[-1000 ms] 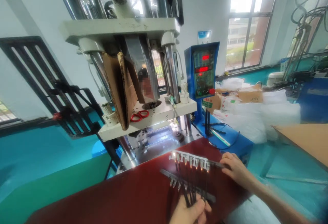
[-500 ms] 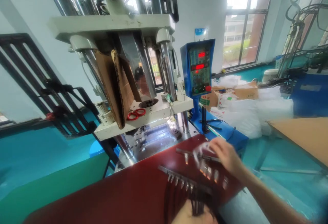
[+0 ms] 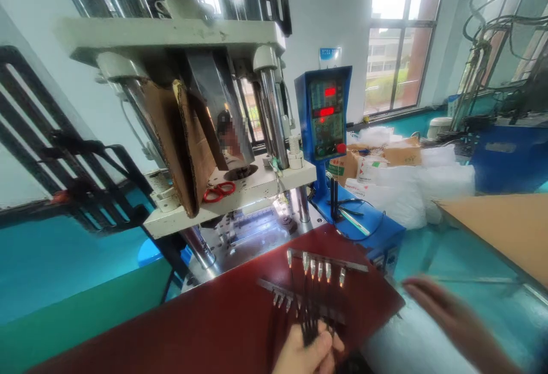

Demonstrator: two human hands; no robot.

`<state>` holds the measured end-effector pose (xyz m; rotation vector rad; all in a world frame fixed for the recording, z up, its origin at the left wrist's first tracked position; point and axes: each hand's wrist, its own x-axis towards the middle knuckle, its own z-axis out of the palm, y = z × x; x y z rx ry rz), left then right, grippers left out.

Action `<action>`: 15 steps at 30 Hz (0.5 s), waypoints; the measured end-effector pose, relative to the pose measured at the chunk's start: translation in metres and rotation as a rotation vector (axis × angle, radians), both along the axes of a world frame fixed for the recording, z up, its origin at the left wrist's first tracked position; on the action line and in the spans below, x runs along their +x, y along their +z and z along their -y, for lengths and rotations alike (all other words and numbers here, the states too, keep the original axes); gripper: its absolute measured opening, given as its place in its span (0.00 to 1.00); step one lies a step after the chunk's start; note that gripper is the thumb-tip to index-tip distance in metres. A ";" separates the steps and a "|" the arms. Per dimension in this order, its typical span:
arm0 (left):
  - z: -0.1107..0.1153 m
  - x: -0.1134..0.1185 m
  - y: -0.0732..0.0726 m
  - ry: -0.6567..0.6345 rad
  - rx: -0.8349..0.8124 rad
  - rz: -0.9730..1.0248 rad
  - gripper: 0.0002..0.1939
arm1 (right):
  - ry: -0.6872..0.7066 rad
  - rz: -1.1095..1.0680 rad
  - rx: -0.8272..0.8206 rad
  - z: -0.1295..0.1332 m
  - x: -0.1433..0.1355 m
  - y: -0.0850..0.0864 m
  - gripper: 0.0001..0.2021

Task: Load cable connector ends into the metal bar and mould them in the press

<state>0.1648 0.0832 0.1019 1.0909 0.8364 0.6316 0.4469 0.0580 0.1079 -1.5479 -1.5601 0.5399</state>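
My left hand (image 3: 309, 351) is closed round a bundle of thin black cables (image 3: 309, 320) at the bottom middle. Several metal connectors (image 3: 320, 270) on the cable ends point away from me, lying by a dark metal strip (image 3: 349, 264) on the red-brown table (image 3: 205, 317). A second strip (image 3: 274, 286), nearer me, has more connectors along it, its right part behind the cables. My right hand (image 3: 440, 300) is off the table's right edge, above a clear plastic bag (image 3: 402, 340); it is blurred, and its fingers cannot be made out.
A press with a pale plate (image 3: 274, 183) stands behind the table, with red-handled scissors (image 3: 219, 192) and cardboard (image 3: 188, 151) on it. Right of it are a blue control box (image 3: 327, 114), white bags (image 3: 394, 191) and a tan board (image 3: 505, 225).
My right hand has moved right, off the table, and the blurred clear plastic by its fingers no longer shows there. The held connectors now lie along the far strip. The view has shifted slightly.
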 end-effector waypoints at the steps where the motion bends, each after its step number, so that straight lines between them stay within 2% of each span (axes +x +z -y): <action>1: 0.000 0.001 0.002 0.001 0.018 -0.012 0.30 | 0.131 -0.134 -0.095 0.000 -0.024 0.003 0.14; 3: 0.001 0.001 0.005 0.014 0.056 -0.029 0.30 | 0.302 -0.339 -0.155 -0.003 -0.070 0.013 0.15; 6: 0.004 0.000 0.009 0.060 0.099 -0.043 0.28 | 0.542 -0.441 -0.187 -0.015 -0.120 0.029 0.14; 7: 0.004 -0.001 0.011 0.087 0.106 -0.050 0.28 | 0.580 -0.457 -0.180 -0.020 -0.129 0.033 0.14; 9: 0.003 -0.007 0.019 0.182 0.142 -0.062 0.27 | 0.562 -0.458 -0.149 -0.030 -0.140 0.041 0.14; 12: -0.006 -0.034 0.043 0.485 0.264 -0.064 0.22 | 0.479 -0.396 -0.125 -0.043 -0.144 0.051 0.14; 15: -0.023 -0.089 0.080 0.861 0.340 -0.056 0.20 | 0.487 -0.406 -0.153 -0.053 -0.148 0.064 0.13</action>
